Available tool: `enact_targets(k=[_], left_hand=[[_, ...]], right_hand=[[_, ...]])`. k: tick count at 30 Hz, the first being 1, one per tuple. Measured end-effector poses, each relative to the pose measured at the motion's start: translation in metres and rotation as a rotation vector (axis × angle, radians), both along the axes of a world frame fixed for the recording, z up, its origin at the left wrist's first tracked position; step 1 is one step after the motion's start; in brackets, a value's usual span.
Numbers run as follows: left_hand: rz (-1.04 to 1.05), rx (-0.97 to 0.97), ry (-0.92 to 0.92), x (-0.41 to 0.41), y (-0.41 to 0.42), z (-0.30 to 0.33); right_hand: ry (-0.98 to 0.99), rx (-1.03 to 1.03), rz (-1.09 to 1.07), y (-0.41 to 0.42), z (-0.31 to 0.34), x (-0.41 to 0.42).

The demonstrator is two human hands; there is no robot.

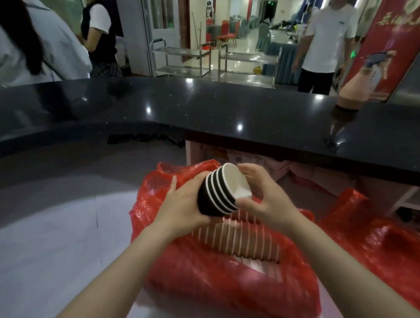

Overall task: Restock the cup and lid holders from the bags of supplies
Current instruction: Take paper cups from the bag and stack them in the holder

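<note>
Head view: left hand (182, 203) gripped a short stack of black cups (217, 191) above the open red bag (211, 270); right hand (261, 195) curled around its rim. Step: drawing stock. Next, presumably, carrying it to a holder, none visible.

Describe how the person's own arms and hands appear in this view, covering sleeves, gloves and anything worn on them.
Both forearms are bare from the bottom edge of the frame up to the wrists; no sleeve shows anywhere along them. The left hand and the right hand are bare too: no gloves, and no watch, bracelet or ring visible on the sides that face the camera. No markings show on either arm.
</note>
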State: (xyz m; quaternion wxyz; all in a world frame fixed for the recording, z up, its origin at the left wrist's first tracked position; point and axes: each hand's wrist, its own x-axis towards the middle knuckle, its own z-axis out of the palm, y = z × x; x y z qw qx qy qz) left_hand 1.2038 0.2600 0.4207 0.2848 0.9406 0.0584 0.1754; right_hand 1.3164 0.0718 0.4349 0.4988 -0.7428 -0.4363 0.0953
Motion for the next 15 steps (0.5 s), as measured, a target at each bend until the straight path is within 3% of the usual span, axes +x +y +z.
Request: enact_targets(k=[2,5,8,13,15], left_hand=[[0.062,-0.052,-0.020,-0.005,0.005,-0.006],[0.201,-0.122,-0.073,-0.011,0.015,-0.008],[0.260,-0.121,-0.089,-0.012,0.022,-0.005],[0.224,-0.154,-0.080,-0.008,0.020,-0.003],[0.220,-0.164,-0.085,-0.007,0.020,-0.004]], right_hand=[[-0.084,-0.050,-0.067,-0.009,-0.004,0.007],[-0.516,-0.427,-0.123,-0.027,-0.014,0.018],[-0.749,-0.761,-0.119,-0.034,-0.025,0.027],[-0.681,-1.000,-0.236,-0.025,-0.036,0.030],[-0.703,-0.922,-0.283,-0.020,-0.036,0.025]])
